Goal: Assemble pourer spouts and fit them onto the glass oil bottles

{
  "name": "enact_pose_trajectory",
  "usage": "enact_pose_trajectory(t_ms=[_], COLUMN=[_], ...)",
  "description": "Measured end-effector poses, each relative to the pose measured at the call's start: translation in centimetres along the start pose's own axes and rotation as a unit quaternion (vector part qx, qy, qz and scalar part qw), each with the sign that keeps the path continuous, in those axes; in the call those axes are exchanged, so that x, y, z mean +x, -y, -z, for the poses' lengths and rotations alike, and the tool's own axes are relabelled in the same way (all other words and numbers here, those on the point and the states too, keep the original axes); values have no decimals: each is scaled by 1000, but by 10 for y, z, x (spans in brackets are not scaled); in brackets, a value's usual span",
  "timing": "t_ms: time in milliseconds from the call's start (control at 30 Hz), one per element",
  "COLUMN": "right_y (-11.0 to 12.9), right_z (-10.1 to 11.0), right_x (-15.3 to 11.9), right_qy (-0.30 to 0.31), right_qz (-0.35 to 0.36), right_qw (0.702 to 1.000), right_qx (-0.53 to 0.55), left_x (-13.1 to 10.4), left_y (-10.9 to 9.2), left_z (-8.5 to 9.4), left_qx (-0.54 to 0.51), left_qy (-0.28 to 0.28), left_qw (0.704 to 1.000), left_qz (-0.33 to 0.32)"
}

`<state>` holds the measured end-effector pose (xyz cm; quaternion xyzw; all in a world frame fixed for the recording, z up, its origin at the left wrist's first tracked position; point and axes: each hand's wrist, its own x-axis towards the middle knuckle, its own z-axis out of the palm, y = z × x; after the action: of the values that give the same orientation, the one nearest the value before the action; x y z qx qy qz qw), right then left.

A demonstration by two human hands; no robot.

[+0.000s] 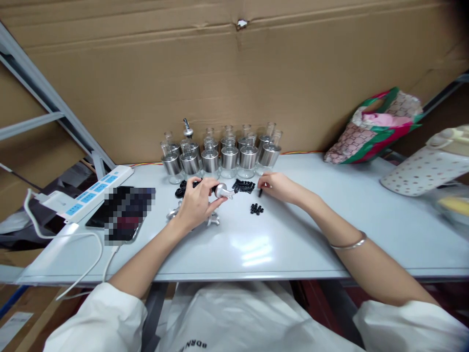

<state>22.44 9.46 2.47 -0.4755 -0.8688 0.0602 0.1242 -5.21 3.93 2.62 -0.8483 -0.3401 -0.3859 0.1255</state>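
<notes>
My left hand (196,203) grips a silver pour spout (223,191) with a black stopper part, its narrow end pointing right. Between the fingertips of my right hand (274,187) is a small black tube (260,192), held upright just above the table. A pile of black tubes (243,186) lies between the hands. Nearer me is a cluster of small black rings (257,209). Black stoppers (179,190) lie behind my left hand, and more silver spouts (213,219) lie beneath it, partly hidden.
Several glass bottles with steel sleeves (229,159) stand in rows at the back; one carries a spout (187,128). On the left are a power strip (98,193), a phone (128,220) and a white cable (100,249). A patterned bag (361,139) and dotted jug (421,164) stand right.
</notes>
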Motion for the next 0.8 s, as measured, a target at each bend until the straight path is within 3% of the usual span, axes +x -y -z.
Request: enact_pose_trajectory(t_ms=[200,367,533,800], right_y=[-3,-13,-14,-7], right_z=[4,18,15,15], right_x=[-1,-10,-9,-10], right_qy=[6,82,125,99], right_qz=[-43,-71,-82,-44], right_qw=[999,994,985,992], right_qx=[-14,8,82,71], left_x=[2,2,2,3], left_y=[-1,-2,-2,-4], left_z=[3,3,3,5], left_qx=[3,6,2,2], left_qy=[40,41,25,39], left_qw=[999,999,1000,999], left_qz=[18,6,-12,-5])
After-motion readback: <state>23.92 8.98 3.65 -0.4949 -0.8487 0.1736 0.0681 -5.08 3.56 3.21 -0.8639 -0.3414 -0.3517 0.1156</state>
